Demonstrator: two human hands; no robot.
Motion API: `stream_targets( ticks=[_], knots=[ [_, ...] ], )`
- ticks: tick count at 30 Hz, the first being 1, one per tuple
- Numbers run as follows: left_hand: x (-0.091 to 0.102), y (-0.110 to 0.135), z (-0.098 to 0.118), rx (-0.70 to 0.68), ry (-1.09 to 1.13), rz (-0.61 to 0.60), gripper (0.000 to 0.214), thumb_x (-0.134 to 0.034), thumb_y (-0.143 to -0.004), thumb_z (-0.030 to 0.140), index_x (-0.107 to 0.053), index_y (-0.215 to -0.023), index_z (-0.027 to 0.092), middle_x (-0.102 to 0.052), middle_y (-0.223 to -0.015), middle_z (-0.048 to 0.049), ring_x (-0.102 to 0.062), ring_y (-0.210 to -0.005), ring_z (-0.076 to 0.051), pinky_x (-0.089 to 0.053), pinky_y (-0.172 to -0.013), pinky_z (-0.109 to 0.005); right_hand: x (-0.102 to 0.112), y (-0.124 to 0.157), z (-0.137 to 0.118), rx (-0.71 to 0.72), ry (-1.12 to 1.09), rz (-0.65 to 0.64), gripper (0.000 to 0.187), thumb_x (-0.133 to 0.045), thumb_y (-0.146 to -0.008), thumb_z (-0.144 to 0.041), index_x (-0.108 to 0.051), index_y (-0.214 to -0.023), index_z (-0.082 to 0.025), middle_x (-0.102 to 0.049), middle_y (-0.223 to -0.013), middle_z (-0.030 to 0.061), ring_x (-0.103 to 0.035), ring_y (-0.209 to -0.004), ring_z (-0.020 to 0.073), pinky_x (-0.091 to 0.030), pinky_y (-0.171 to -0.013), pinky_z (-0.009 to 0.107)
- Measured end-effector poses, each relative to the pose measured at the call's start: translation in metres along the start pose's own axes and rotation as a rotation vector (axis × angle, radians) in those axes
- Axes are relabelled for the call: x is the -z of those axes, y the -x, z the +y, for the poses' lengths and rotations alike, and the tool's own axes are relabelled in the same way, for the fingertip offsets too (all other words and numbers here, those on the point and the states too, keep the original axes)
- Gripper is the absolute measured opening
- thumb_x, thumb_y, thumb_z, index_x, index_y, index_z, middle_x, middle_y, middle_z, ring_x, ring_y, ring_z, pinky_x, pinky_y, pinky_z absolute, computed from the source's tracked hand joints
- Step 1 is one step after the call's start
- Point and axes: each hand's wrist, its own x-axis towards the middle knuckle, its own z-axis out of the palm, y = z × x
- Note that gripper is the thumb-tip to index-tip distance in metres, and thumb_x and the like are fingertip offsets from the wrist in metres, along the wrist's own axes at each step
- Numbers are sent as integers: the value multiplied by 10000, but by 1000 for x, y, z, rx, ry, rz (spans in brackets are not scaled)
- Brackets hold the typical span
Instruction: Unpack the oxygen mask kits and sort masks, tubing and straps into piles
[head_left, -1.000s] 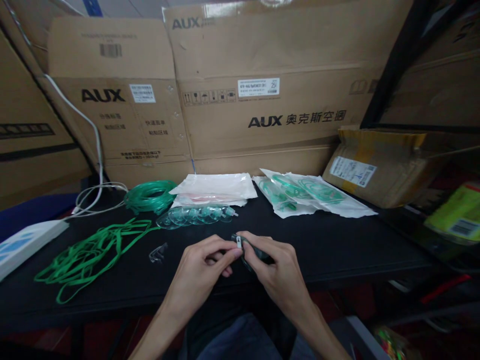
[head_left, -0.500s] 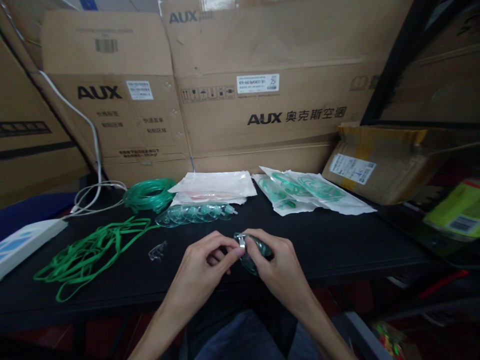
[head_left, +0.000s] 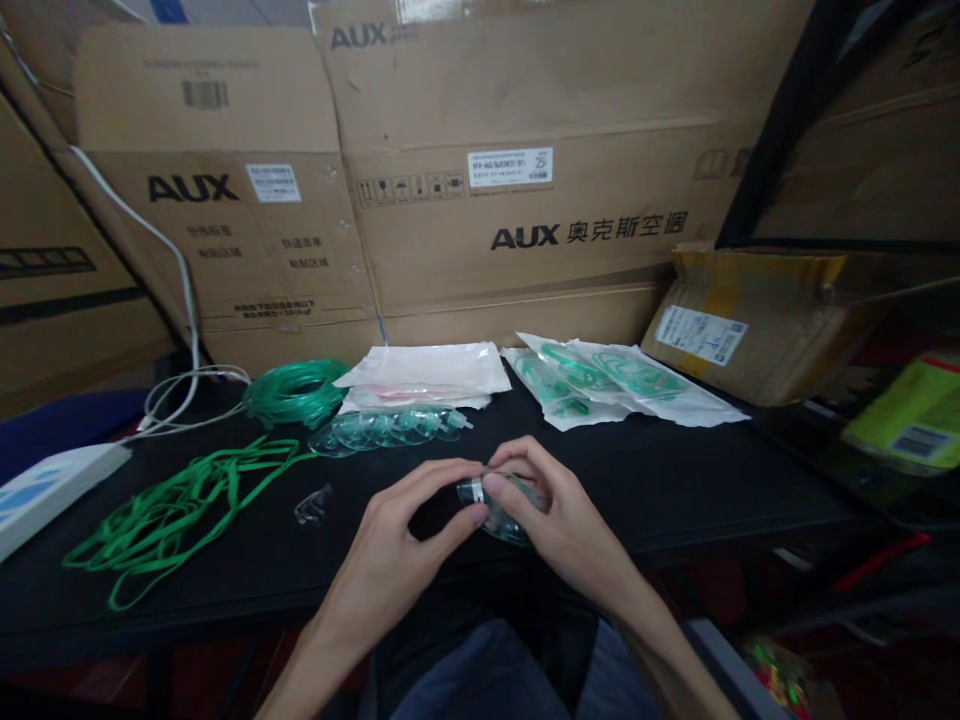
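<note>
A clear, green-tinted mask (head_left: 504,524) is held in the lower middle of the frame by the right hand (head_left: 559,515), whose thumb is laid over the near face while the fingers are curled around the far side. The mask lies between the two hands, its narrow end, crossed by a silvery strip (head_left: 478,490), pointed left out of the right-hand grip. That end is framed by the left hand (head_left: 405,520), whose thumb and fingers are parted widely; whether any weight is borne by it cannot be told. On the black table (head_left: 697,490), small clear pieces (head_left: 313,506) are seen left of the hands, with green strap (head_left: 184,505) loosely heaped farther left. Above the hands, a row of clear masks (head_left: 394,432) is set before stacked white packets (head_left: 427,368), flanked by coiled green tubing (head_left: 296,392) on the left and pouches of green tubing (head_left: 600,385) on the right. The background is filled by large cardboard (head_left: 517,100).
</note>
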Motion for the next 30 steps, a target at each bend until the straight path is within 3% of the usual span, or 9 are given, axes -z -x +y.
stream_targets(
  ticks=[7,15,23,30],
  knots=[
    [4,1,-3,83,55,55,286,-707,-898,405,-746,-1158,294,-749,-1204,-3,-689,-1123,-214,-508,-1032,-315,5,4,1,-7,-156,-187,351,-709,-870,-236,-613,-1208,-238,-659,-1145,28,-661,-1014,164,-543,-871,249],
    [2,2,-7,122,89,66,299,-707,-897,419,-742,-1175,316,-749,-1224,28,-688,-1155,-204,-499,-1064,-295,3,4,2,-37,-142,-140,338,-679,-880,-216,-594,-1207,-228,-667,-1018,5,-649,-878,132,-525,-785,225],
    [1,3,-11,70,70,57,295,-735,-879,384,-744,-1169,331,-761,-1195,55,-708,-1117,-178,-522,-1035,-258,1,5,4,-6,8,-90,215,-690,-894,-260,-655,-1103,-222,-686,-938,-7,-634,-816,133,-500,-739,229],
    [1,3,-10,32,38,54,285,-744,-871,370,-746,-1153,327,-768,-1175,51,-716,-1093,-181,-539,-1005,-263,0,4,0,-85,34,-42,198,-657,-917,-358,-680,-1021,-191,-660,-730,-16,-616,-617,132,-487,-611,244]
  ],
)
